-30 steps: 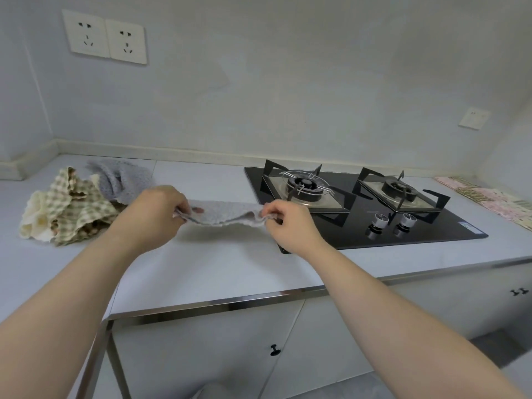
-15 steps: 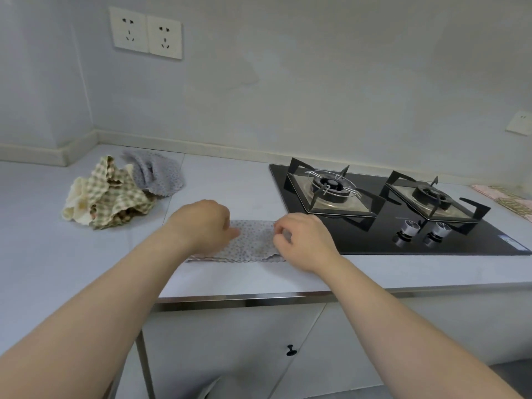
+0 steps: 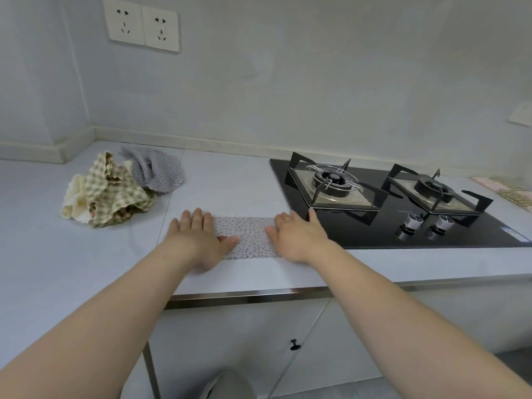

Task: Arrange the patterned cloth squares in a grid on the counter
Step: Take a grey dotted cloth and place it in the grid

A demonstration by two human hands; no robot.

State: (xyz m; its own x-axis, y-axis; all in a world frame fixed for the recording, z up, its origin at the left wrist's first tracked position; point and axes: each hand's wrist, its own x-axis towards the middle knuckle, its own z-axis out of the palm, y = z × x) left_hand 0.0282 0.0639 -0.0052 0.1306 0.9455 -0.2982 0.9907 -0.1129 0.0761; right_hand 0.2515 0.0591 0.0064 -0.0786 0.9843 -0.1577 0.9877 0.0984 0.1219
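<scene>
A grey dotted cloth square [image 3: 247,236] lies flat on the white counter [image 3: 230,185], just left of the stove. My left hand [image 3: 198,240] presses flat on its left part with straight fingers. My right hand [image 3: 299,237] presses flat on its right part, fingers spread. Further left sits a crumpled heap: a green checked cloth [image 3: 115,194], a cream cloth [image 3: 73,200] under it and another grey dotted cloth [image 3: 157,172] behind.
A black two-burner gas stove [image 3: 403,203] with two knobs fills the counter's right side. More patterned cloths [image 3: 509,191] lie at the far right. A steel edge [image 3: 244,295] runs along the counter front, with cabinet doors below. Wall sockets hang above the heap.
The grey cloth, held up by its corners a second ago, was lowered onto the counter. Both hands let go of the corners and now lie flat on it.
</scene>
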